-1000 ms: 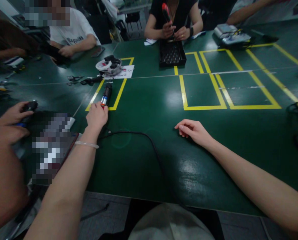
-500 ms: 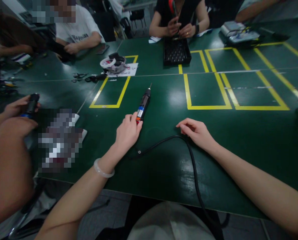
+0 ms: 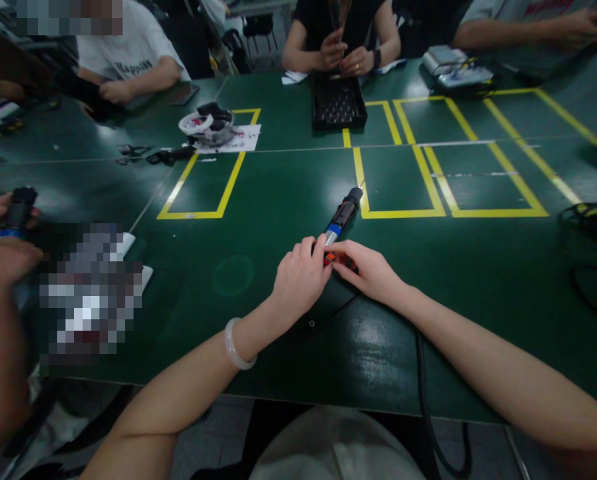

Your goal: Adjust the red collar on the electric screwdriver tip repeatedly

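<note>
An electric screwdriver (image 3: 343, 215), black with a blue and silver band and an orange-red part near its rear, lies tilted over the green table with its thin bit pointing away to the upper right. My left hand (image 3: 301, 277) is closed around its rear part. From the other side, my right hand (image 3: 373, 268) meets it there, thumb and fingers pinching the orange-red end. Both hands partly hide that end. A black cable (image 3: 422, 373) runs under my right forearm and over the table's front edge.
Yellow tape outlines (image 3: 403, 215) mark the green table (image 3: 218, 347). A black tray (image 3: 339, 120) stands before a co-worker opposite. Tape rolls (image 3: 208, 125) lie on white paper. Cables (image 3: 591, 217) lie at the right. Another person's hand (image 3: 8, 250) holds a similar dark tool at left.
My left hand has moved right with the electric screwdriver, whose bit now leans further right. My right hand has come in from apart to grip its rear end. The view has turned slightly right.
</note>
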The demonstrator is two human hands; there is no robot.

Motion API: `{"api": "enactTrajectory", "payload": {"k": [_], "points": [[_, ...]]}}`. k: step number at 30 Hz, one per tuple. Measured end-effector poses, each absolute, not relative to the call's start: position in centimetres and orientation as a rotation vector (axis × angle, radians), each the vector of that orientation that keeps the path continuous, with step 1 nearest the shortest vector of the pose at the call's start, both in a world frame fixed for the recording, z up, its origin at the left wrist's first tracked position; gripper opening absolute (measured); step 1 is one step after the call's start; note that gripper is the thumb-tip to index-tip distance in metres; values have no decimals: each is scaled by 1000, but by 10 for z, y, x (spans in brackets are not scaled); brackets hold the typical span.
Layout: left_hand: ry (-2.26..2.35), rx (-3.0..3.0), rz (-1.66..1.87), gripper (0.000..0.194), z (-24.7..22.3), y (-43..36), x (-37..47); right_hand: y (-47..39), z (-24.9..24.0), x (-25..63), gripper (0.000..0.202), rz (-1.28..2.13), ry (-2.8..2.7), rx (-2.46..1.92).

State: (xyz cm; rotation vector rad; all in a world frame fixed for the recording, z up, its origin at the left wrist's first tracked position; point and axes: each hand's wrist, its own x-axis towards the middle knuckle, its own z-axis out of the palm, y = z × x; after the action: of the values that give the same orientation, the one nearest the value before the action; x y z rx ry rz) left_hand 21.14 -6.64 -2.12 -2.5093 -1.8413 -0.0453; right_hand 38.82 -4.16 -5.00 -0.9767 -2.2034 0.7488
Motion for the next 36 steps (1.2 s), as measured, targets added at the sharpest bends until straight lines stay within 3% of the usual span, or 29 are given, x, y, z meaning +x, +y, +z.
{"api": "enactTrajectory", "payload": {"k": [5, 11, 17, 24, 29, 32, 36], "points": [[-1818, -2614, -110, 64, -25, -68, 207, -40, -51, 388, 6, 897, -2171, -1039], [-1775, -2654, -174, 74, -29, -67, 199, -40, -46, 384, 24, 1654, -1636, -1155], [-1768, -2663, -192, 72, -29, -68, 199, -39, -40, 382, 30, 1812, -1434, -1166], [-1770, -2679, -193, 74, -30, -67, 197, -43, -52, 383, 25, 1596, -1623, -1066], [-1786, -2690, -164, 74, -28, -67, 197, -44, -52, 391, 8, 1077, -2095, -902], [-1784, -2697, -172, 74, -28, -67, 197, -44, -54, 395, 12, 813, -2296, -828], [-1780, -2692, -191, 73, -29, -67, 196, -44, -58, 400, 18, 729, -2387, -812]]}}
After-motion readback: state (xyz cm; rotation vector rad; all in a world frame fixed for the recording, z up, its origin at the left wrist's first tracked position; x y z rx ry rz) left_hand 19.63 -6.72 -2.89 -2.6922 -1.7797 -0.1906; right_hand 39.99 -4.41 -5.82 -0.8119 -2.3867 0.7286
